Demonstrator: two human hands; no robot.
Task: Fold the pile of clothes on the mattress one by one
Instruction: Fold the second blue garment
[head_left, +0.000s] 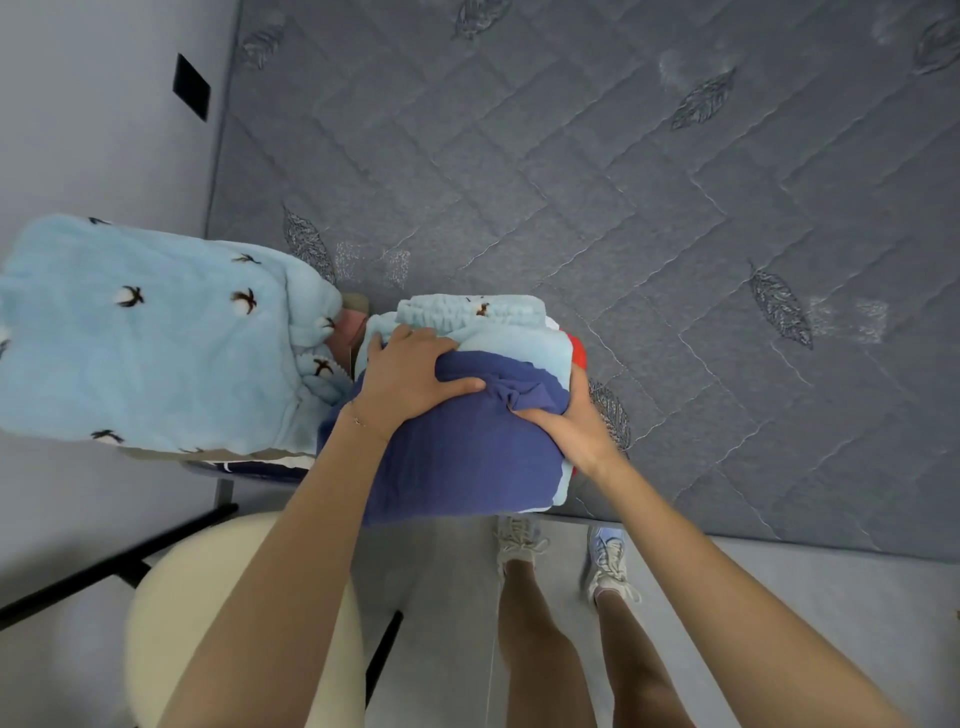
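- Grey quilted mattress with stitched leaf motifs (649, 208) fills the upper right of the view. I stand at its near edge.
- Pile of clothes: a small stack at the near edge of the mattress, close to its left corner.
- Top layer is a navy blue cloth garment (467, 462), draped over the front of the stack.
- Beneath and behind it lies a pale blue fleece piece, folded (467, 319). A red fabric edge (580, 352) shows at the stack's right side.
- Left grip (410, 374): laid flat on top of the stack, fingers spread, palm pressing on the navy garment where it meets the fleece. A thin bracelet (358, 420) is on that wrist.
- Right grip (566, 421): clasps the right side of the stack, thumb pinching a bunched fold of the navy garment. The fingers are curled down the far side, tips hidden.
- Large pale blue fleece blanket with small dark embroidered motifs (145, 338) lies just left of the stack, beyond the mattress corner.
- Round cream stool seat (202, 603) is at lower left. My pale lace-up sneakers (519, 540) are on the floor below the mattress edge.
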